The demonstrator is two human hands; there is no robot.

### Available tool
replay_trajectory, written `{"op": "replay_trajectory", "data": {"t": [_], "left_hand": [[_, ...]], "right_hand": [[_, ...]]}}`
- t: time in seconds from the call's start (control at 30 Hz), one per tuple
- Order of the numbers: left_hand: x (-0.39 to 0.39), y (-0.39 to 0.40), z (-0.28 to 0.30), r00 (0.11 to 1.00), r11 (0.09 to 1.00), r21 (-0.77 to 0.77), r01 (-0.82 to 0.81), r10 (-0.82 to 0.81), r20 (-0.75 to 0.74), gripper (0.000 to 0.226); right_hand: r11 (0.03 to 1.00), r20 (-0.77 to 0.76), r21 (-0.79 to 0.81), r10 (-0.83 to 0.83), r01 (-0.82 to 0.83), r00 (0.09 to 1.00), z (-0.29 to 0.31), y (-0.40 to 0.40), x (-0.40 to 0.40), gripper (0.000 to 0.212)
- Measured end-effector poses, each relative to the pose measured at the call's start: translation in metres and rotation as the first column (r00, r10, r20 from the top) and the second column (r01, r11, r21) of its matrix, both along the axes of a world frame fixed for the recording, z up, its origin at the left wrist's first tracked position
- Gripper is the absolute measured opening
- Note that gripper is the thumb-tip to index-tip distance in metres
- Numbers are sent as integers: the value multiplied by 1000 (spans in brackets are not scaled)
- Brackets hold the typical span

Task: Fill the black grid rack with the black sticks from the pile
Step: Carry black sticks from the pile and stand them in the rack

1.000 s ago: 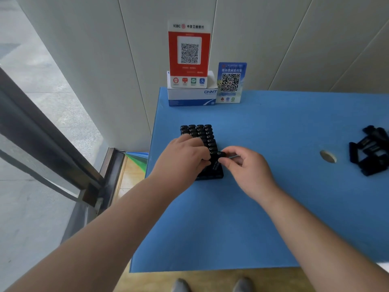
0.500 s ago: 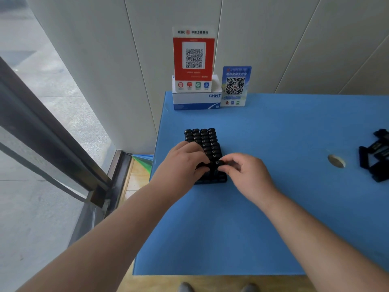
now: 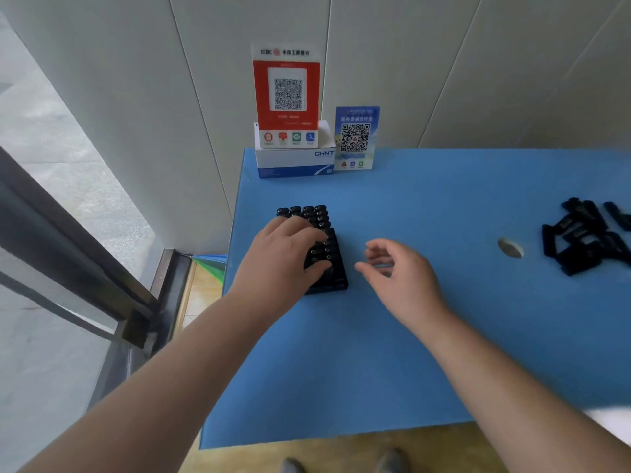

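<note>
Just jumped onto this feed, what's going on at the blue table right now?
A person is loading black sticks into a black grid rack on the blue table. The left hand rests on the rack, its fingers lying over the sticks already standing in it. The right hand hangs just to the right of the rack, fingers loosely curled and holding nothing. The pile of loose black sticks lies far off at the table's right edge, beyond a round hole in the tabletop.

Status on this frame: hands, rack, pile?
Left hand resting on black grid rack, steadying it. Right hand empty, fingers relaxed, beside rack. Rack mostly filled. Stick pile far right; path clear.
</note>
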State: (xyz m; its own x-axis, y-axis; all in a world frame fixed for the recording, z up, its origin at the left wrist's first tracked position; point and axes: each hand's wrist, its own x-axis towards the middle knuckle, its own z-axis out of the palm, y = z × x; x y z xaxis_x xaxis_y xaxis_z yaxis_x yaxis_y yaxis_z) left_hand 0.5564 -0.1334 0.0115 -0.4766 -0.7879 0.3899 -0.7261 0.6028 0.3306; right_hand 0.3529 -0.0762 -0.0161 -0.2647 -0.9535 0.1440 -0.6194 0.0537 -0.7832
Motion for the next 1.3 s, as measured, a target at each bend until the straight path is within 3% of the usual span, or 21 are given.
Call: {"op": "replay_trajectory", "data": {"t": [0.17, 0.37, 0.57, 0.73, 1.03, 1.3], "left_hand": [[-43, 9, 4, 995, 995, -48, 87, -85, 50, 38], [-107, 39, 4, 968, 980, 29, 199, -201, 151, 46], [-183, 76, 2, 931, 952, 106, 286, -302, 203, 54], [-248, 121, 1, 904, 930, 129, 344, -365, 223, 56], [-358, 194, 9, 912, 934, 159, 321, -350, 214, 58], [-427, 207, 12, 903, 921, 207, 329, -371, 216, 58]], "right_hand": [[991, -115, -56, -126, 121, 985, 14, 38, -42, 26], [953, -267, -4, -294, 304, 918, 32, 99, -105, 34], [907, -439, 73, -345, 416, 830, 42, 172, -166, 43], [860, -481, 75, -412, 505, 774, 44, 232, -220, 45], [863, -556, 114, -356, 493, 752, 56, 303, -318, 48], [864, -554, 117, -352, 489, 755, 52, 317, -378, 47]]}}
